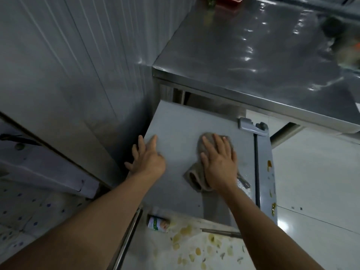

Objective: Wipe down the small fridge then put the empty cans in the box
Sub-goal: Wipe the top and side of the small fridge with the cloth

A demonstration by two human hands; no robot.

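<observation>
Grey cloth (pixel 206 164) is pressed flat on top of the small fridge (pixel 175 123) by the right hand (pixel 220 162), with the fingers held straight and spread. The left hand (pixel 148 158) is laid flat at the fridge's left edge, fingers straight, and nothing is held in it. One can (pixel 158 224) is seen lying on its side on the stained floor (pixel 194 248), just by the fridge. A steel bench (pixel 253 61) is set behind the fridge.

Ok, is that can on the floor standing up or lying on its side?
On its side. The can lies on the floor just in front of the fridge, its label wall facing up at the camera.
</observation>
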